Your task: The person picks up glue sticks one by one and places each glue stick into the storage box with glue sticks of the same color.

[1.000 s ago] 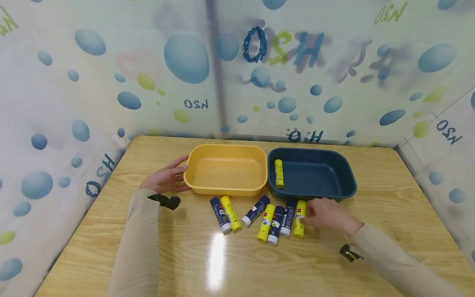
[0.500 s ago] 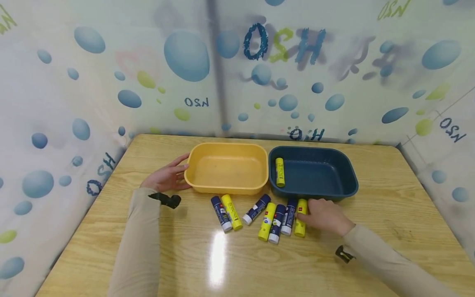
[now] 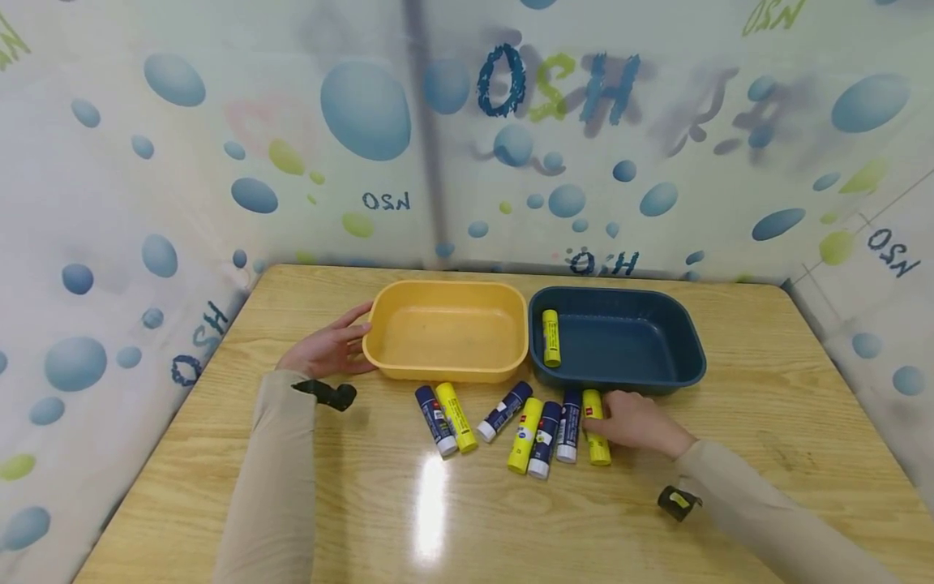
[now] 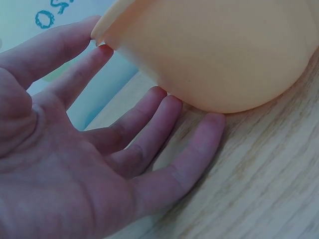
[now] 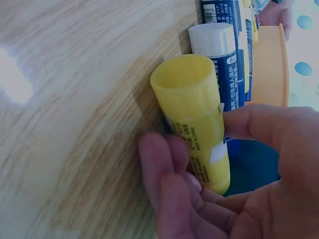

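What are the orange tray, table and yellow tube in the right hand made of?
Orange tray: likely plastic, satin; smooth moulded curves.
Table: wood or laminate, glossy; grain lines, glare.
Yellow tube: probably plastic, soft sheen; thin hollow end.

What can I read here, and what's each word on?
"OSH": large letters on the white bubble-patterned wall.
"OSN", seemingly: smaller letters there.
"MADE IN CHINA": yellow plastic tube in the right hand.
"应在成人监护": white-capped navy plastic tube beside it.
"PVP": another navy plastic tube behind.
Other wall letters and tube print: too small or blurred.
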`<state>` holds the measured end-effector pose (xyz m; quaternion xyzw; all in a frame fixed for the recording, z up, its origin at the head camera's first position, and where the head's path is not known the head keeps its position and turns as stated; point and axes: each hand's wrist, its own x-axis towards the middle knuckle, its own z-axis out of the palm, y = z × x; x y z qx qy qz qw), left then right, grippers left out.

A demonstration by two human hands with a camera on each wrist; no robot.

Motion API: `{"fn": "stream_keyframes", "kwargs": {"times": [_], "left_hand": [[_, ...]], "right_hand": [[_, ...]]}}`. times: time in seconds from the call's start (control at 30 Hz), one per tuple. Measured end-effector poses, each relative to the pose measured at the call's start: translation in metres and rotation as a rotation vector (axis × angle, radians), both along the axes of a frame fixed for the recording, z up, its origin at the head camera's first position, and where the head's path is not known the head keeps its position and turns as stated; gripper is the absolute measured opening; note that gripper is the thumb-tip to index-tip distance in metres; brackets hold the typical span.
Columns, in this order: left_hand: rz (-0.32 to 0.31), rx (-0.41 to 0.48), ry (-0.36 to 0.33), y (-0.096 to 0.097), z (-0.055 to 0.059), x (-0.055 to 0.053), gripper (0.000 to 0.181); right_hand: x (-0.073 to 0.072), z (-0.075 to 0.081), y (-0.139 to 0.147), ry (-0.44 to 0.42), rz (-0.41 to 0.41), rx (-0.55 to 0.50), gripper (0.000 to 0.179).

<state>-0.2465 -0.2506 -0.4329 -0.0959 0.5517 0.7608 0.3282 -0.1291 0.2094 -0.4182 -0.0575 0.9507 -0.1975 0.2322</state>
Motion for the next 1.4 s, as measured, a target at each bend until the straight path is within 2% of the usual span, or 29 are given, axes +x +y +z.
{"fn": "stream_keyframes", "kwargs": {"times": [0.3,0.47,0.63,0.9,1.17,1.4], "left_hand": [[0.002,0.009,-0.003,0.0,-0.001,0.0,0.06],[-0.005,0.01,0.0,-0.001,-0.001,-0.001,0.061],[-0.007,0.002,0.004,-0.002,-0.001,-0.002,0.061],[-0.017,0.008,0.01,0.0,0.001,0.001,0.061],[-0.007,0.0,0.007,0.0,0.001,0.002,0.06],[-0.003,0.001,0.009,0.001,0.001,0.001,0.059]], "right_hand": [[0.002,0.004,0.0,-0.034,0.004,-0.015,0.033],[0.006,0.007,0.001,-0.011,0.021,-0.05,0.023],[0.007,0.009,0.002,0.007,0.029,-0.08,0.022],[0.008,0.006,0.0,-0.024,-0.001,-0.055,0.023],[0.011,0.004,-0.001,0.002,0.01,-0.026,0.027],[0.007,0.003,-0.003,-0.047,-0.001,-0.027,0.03]]}}
